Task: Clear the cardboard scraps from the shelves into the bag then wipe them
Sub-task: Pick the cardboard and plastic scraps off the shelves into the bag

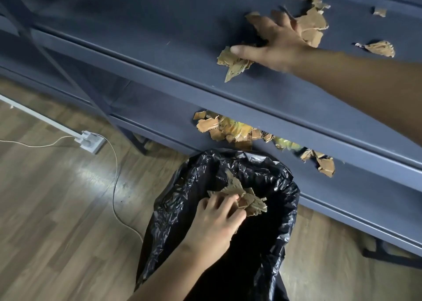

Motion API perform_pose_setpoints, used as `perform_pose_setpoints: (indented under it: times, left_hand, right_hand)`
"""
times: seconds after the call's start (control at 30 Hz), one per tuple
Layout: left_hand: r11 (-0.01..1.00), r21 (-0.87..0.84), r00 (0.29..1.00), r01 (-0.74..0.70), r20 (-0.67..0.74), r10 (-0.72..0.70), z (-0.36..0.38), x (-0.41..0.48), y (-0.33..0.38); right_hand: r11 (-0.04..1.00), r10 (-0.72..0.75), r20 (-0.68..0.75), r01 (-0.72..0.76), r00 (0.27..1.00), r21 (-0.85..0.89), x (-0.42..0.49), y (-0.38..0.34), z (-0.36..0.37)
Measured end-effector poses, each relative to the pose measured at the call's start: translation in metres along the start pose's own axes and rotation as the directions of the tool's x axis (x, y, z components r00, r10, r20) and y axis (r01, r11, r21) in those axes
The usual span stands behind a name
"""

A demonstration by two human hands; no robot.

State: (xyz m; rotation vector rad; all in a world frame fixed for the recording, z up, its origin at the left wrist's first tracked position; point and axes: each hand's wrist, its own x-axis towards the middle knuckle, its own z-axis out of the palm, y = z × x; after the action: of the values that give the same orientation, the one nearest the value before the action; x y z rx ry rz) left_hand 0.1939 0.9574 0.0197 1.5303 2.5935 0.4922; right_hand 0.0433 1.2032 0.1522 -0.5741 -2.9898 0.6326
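The left hand [212, 223] pinches a bunch of cardboard scraps [245, 200] inside the open mouth of the black bag [276, 186]. Behind it, a scrap pile [230, 129] lines the lower shelf's [155, 117] front edge, its back hidden under the top shelf [137, 21]. There the right hand [280, 40] lies spread wide on loose scraps [314, 24], covering some.

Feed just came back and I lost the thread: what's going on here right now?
A person is mid-clearing. The left hand holds a handful of cardboard scraps over the open black bag on the floor. The right hand rests spread on loose scraps on the upper shelf. A pile of scraps lies on the lower shelf. No cloth is in view.
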Motion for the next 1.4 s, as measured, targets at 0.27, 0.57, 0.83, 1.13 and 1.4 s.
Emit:
perform_pose_setpoints:
  times: [0.27, 0.57, 0.83, 1.13, 1.4]
  left_hand:
    - [0.999, 0.011, 0.999, 0.03, -0.023, -0.03, 0.002, -0.002, 0.002]
    - [0.998, 0.023, 0.996, 0.055, -0.074, -0.053, -0.018, 0.02, 0.0]
    - [0.998, 0.026, 0.99, 0.048, -0.137, -0.044, -0.026, 0.027, 0.0]
    - [0.998, 0.047, 0.989, 0.04, -0.143, -0.033, -0.027, 0.033, 0.003]
    - [0.998, 0.042, 0.989, 0.04, -0.145, -0.034, -0.03, 0.041, 0.006]
  right_hand:
    - [0.988, -0.093, -0.072, 0.083, 0.993, -0.131, -0.021, -0.016, 0.021]
    - [0.991, -0.056, -0.097, 0.044, 0.994, -0.124, -0.034, -0.02, 0.023]
    - [0.992, -0.106, -0.12, 0.097, 0.987, -0.082, -0.039, -0.022, 0.027]
    - [0.983, -0.165, -0.118, 0.173, 0.979, 0.055, -0.045, -0.019, 0.021]
    - [0.955, -0.147, -0.205, 0.193, 0.968, 0.226, -0.053, -0.005, 0.009]
